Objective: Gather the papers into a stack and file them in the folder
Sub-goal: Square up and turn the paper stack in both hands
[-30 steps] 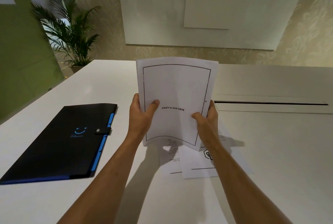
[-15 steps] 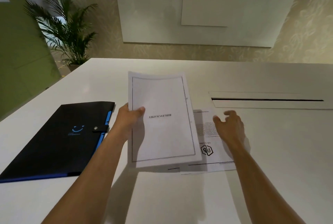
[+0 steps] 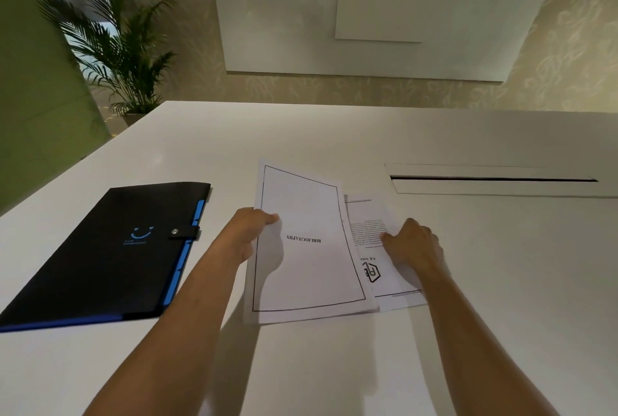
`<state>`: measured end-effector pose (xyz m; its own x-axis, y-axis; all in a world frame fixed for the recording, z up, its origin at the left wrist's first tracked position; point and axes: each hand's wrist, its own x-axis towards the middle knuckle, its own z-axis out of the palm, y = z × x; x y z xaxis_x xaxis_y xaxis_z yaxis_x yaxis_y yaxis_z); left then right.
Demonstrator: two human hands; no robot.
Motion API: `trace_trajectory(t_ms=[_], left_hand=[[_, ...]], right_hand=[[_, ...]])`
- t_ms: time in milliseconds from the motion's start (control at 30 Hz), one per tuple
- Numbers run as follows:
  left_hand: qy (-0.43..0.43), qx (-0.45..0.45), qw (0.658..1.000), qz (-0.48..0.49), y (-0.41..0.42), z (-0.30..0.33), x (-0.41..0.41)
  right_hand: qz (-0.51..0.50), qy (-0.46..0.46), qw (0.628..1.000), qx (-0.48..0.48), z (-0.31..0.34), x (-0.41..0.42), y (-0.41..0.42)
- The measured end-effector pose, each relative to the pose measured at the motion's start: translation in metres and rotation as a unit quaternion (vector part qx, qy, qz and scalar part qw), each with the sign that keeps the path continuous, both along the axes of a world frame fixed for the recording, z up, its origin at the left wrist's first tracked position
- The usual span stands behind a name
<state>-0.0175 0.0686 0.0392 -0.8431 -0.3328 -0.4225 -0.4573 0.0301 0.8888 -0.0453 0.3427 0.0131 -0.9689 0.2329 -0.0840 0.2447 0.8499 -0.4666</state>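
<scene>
Papers: bordered "BIBLIOGRAPHY" stack point(image 3: 307, 245), pinched at its left edge by your left hand point(image 3: 245, 235); printed sheet point(image 3: 371, 248) on the tabletop point(image 3: 501, 281) under your flat, spread right hand point(image 3: 414, 246). Folder point(image 3: 100, 255): black, blue-edged, left, closed.

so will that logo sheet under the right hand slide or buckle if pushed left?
Probably slides: the logo sheet lies flat on the smooth white table. Thin and floppy, so it may buckle against the bibliography stack overlapping it.

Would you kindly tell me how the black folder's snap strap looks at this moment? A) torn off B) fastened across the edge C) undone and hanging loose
B: the strap lies buttoned across the black folder, closed on the table, while the hands handle the papers.
</scene>
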Motion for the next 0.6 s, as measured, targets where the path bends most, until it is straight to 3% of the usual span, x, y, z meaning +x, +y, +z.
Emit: trace_trajectory(t_ms=[433,600], left_hand=[[0.024,0.063,0.998,0.013,0.006,-0.01,-0.001],[0.023,0.067,0.997,0.007,0.009,-0.018,0.0]], right_hand=[[0.031,-0.002,0.998,-0.056,0.005,0.005,-0.03],[0.033,-0.019,0.99,-0.134,-0.002,0.002,-0.032]])
